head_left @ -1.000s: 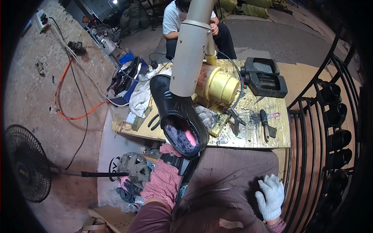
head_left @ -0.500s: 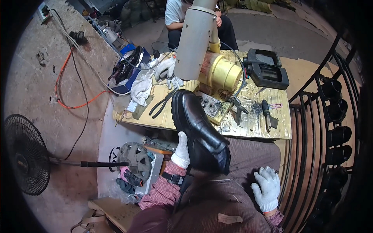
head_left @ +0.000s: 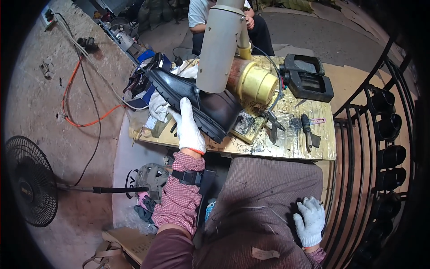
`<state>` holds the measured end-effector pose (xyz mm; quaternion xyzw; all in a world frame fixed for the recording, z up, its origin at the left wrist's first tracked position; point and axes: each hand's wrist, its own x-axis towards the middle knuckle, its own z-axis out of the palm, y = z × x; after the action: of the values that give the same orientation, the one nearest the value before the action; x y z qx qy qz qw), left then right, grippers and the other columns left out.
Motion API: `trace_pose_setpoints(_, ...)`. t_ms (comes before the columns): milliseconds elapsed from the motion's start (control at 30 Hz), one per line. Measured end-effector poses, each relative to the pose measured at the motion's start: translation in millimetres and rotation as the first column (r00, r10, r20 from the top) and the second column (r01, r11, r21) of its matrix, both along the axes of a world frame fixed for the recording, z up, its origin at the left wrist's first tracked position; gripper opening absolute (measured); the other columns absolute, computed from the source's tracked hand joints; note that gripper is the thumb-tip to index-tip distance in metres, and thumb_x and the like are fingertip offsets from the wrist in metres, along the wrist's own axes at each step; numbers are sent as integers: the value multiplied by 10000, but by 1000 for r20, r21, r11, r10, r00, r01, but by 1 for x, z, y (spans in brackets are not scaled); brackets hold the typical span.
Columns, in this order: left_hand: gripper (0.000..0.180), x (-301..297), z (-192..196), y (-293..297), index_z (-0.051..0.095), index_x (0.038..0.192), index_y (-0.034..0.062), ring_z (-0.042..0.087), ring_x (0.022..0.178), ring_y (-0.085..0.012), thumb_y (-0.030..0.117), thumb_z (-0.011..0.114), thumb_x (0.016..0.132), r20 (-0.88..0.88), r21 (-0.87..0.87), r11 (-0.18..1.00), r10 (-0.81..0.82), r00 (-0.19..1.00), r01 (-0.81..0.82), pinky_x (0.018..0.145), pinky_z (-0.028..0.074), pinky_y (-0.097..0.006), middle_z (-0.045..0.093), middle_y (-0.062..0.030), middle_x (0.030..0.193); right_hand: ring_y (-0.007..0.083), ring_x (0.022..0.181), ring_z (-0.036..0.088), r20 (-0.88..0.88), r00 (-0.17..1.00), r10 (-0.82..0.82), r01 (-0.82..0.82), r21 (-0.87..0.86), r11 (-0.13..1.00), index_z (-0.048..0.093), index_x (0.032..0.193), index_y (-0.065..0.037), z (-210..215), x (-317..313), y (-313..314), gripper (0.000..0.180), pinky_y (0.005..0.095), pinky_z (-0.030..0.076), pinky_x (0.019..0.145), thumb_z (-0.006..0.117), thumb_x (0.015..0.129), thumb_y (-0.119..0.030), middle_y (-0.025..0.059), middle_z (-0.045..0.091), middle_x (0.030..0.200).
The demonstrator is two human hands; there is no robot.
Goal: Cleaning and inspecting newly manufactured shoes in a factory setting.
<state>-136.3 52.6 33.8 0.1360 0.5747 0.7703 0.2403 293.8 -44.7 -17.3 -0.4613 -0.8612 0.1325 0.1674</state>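
A black leather shoe (head_left: 216, 107) with a thick lugged sole is held over the workbench (head_left: 291, 150), its toe pointing to the far left and its heel to the right. My left hand (head_left: 191, 131), in a white knit glove, grips it at the sole, with the thumb up along the side. Part of the shoe's upper disappears behind a grey metal tube (head_left: 218, 54) coming down from above. My right hand (head_left: 310, 222), also gloved, lies on my lap with its fingers stretched out and nothing in it.
Beyond the shoe stands a yellow cylindrical machine part (head_left: 260, 83). A screwdriver (head_left: 306, 127) and a black double-tray holder (head_left: 309, 78) sit to its right. A rack (head_left: 354, 170) with several black shoes stands at right, a fan (head_left: 29, 179) at left. Another person (head_left: 257, 33) sits beyond the bench.
My left hand has carried the shoe forward and to the left over the bench, turning it so the toe points left. My right hand stays on my lap.
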Motion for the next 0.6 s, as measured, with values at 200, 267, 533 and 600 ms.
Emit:
trace_pose_setpoints(200, 1122, 3, 28, 8, -38, 1662, 56, 350, 1482, -326, 573, 670, 962, -175, -3, 1000, -2, 984, 1, 1176, 348, -413, 237, -202, 1682, 402, 1160, 598, -33, 995, 95, -93, 37, 995, 725, 1098, -52, 8, -13, 18, 359, 534, 457, 1017, 693, 862, -321, 158, 675, 1176)
trace_pose_setpoints(267, 1124, 8, 38, 11, -33, 1662, 52, 360, 1476, -328, 575, 673, 960, -168, -65, 997, 26, 985, -37, 1173, 352, -412, 248, -200, 1678, 405, 1154, 597, -44, 992, 122, -121, 33, 992, 721, 1088, -47, 17, -23, 28, 354, 534, 463, 997, 695, 854, -311, 164, 672, 1166)
trace_pose_setpoints(533, 1110, 19, 32, -10, -33, 1665, 72, 379, 1461, -343, 579, 662, 964, -103, -47, 998, 25, 994, -30, 1173, 354, -422, 266, -193, 1672, 376, 1159, 605, -159, 913, 376, -324, 277, 905, 694, 1209, -69, 46, -104, 80, 380, 510, 479, 1010, 732, 853, -197, 142, 655, 1202)
trace_pose_setpoints(600, 1100, 26, 26, -21, -31, 1666, 73, 375, 1462, -343, 566, 661, 968, -62, -57, 998, 16, 998, -20, 1174, 352, -425, 265, -192, 1672, 363, 1186, 602, -179, 886, 428, -351, 344, 871, 675, 1237, -73, 60, -138, 95, 420, 499, 487, 1013, 723, 834, -177, 140, 651, 1222)
